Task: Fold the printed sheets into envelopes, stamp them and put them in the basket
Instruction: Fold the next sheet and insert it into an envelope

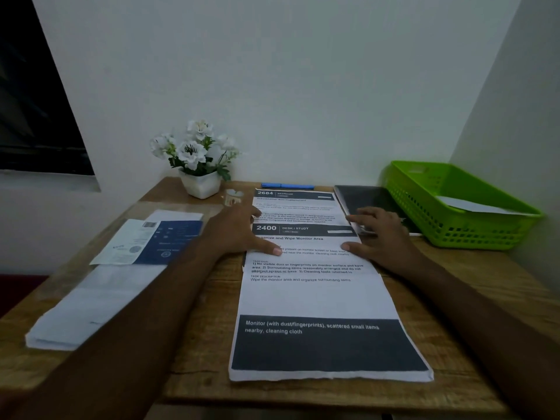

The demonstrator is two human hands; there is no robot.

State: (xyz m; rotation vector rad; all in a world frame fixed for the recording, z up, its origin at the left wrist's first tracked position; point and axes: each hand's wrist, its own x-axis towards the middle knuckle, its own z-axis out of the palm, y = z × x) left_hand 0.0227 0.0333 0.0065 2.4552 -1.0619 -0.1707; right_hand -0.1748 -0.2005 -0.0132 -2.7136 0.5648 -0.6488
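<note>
Printed stack (318, 298) pinned flat on desk (200, 374)
Nearest, it reads "Monitor (with dust/fingerprints)", then "2400 DESK / STUDY", where left hand (239, 231) and right hand (381, 234) lie flat, fingers spread, gripping nothing; sliding thumbs could likely drag several sheets askew. Beyond: "2684 BEDROOM"; the green basket (472, 234) waits far right.

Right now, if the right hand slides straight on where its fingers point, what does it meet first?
Probably the slim blue pen lying beyond the far end of the white printed sheet, though depth is unclear.
</note>
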